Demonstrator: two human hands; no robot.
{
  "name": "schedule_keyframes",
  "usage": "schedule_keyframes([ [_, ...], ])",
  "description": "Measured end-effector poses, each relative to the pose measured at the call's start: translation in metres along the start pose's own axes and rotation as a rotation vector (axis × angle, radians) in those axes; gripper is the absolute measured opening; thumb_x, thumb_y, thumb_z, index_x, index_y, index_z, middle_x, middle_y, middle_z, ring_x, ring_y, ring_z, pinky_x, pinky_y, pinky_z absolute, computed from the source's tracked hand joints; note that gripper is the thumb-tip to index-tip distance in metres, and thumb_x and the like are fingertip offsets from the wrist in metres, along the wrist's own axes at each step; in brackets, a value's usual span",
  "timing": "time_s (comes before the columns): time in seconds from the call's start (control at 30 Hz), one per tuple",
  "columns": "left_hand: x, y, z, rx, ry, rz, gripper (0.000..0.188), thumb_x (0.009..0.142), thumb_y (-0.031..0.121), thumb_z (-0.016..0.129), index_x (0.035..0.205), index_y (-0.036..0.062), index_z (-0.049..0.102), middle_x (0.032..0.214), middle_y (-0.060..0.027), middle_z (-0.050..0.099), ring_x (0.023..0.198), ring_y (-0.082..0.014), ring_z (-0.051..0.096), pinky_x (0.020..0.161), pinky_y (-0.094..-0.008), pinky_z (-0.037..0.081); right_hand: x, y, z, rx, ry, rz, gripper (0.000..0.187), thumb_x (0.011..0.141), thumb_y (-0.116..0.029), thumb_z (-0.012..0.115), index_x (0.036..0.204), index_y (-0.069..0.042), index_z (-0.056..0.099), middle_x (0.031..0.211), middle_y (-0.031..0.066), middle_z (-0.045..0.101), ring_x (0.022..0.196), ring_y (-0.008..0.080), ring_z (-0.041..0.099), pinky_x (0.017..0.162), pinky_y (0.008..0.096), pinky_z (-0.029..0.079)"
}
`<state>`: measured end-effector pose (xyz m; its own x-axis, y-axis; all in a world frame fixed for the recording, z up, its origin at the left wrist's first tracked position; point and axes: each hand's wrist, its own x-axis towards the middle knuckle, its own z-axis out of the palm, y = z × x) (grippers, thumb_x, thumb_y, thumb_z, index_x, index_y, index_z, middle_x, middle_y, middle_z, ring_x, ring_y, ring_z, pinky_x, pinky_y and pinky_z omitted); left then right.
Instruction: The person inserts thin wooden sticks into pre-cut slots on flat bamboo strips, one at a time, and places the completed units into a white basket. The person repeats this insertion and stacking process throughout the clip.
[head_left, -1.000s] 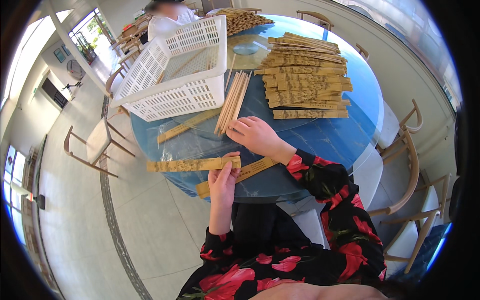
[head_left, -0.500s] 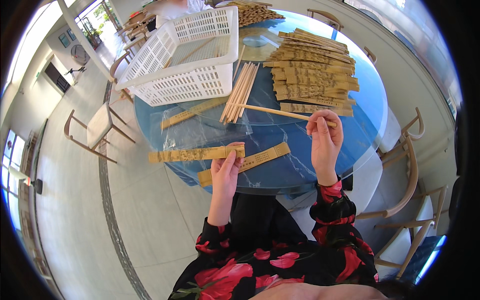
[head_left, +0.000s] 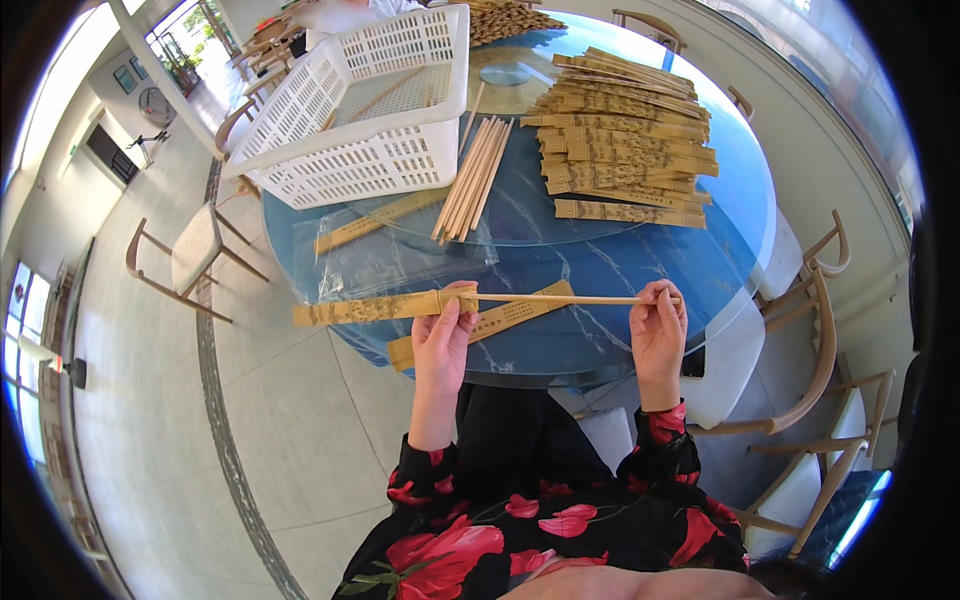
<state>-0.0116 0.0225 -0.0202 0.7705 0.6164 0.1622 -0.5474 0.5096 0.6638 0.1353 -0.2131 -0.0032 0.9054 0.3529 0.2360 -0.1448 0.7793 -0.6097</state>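
Note:
My left hand (head_left: 442,335) pinches a long tan paper sleeve (head_left: 365,308) near its right end, holding it level above the table's front edge. In my right hand (head_left: 659,320) is the right end of a thin wooden stick (head_left: 560,298), one of a pair of chopsticks by its look. The stick's other end meets the sleeve's mouth at my left fingers; whether it is inside I cannot tell. Beneath both lies another paper sleeve (head_left: 520,318), slanting on the table. Farther back, several loose wooden sticks (head_left: 474,180) lie in a bundle.
A white plastic basket (head_left: 370,160) with a few sticks stands at the back left. A large pile of paper sleeves (head_left: 625,140) covers the right back of the blue round table (head_left: 560,355). Clear plastic film (head_left: 390,265) lies near the basket. Wooden chairs (head_left: 200,250) surround the table.
My right hand has come down toward the table's front edge, bringing the stick from a slant to level and its left end to the sleeve's mouth. My left hand has barely moved.

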Motion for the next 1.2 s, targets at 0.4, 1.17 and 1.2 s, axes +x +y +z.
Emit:
schedule_keyframes([
  [0.4,0.000,-0.001,-0.001,-0.033,0.007,0.021,0.021,0.102,0.008,0.052,0.118,-0.0044,0.058,0.123,-0.0173,0.061,0.087,-0.0120,0.058,0.078,-0.0276,0.051,-0.001,0.000,-0.001,-0.037,-0.008,0.036,0.013,0.103,-0.011,0.051,0.104,-0.001,0.060,0.094,0.0081,0.060,0.076,0.0118,0.054,0.066,0.0229,0.044],
  [1.17,0.001,-0.001,-0.004,0.251,-0.164,-0.115,0.025,0.100,0.015,0.059,0.116,-0.0041,0.062,0.124,-0.0177,0.064,0.086,-0.0089,0.060,0.080,-0.0232,0.050,-0.025,0.028,0.041,-0.562,-0.229,0.134,0.023,0.104,-0.021,0.051,0.096,-0.001,0.058,0.073,0.0022,0.058,0.067,0.0071,0.053,0.063,0.0215,0.043],
  [1.2,0.001,0.000,-0.006,0.215,-0.146,-0.114,0.025,0.100,0.015,0.059,0.116,-0.0037,0.061,0.124,-0.0174,0.064,0.086,-0.0094,0.060,0.080,-0.0236,0.050,-0.026,0.034,0.048,-0.580,-0.238,0.116,0.029,0.105,-0.026,0.047,0.093,-0.002,0.058,0.070,0.0035,0.057,0.063,0.0083,0.052,0.059,0.0217,0.039],
])
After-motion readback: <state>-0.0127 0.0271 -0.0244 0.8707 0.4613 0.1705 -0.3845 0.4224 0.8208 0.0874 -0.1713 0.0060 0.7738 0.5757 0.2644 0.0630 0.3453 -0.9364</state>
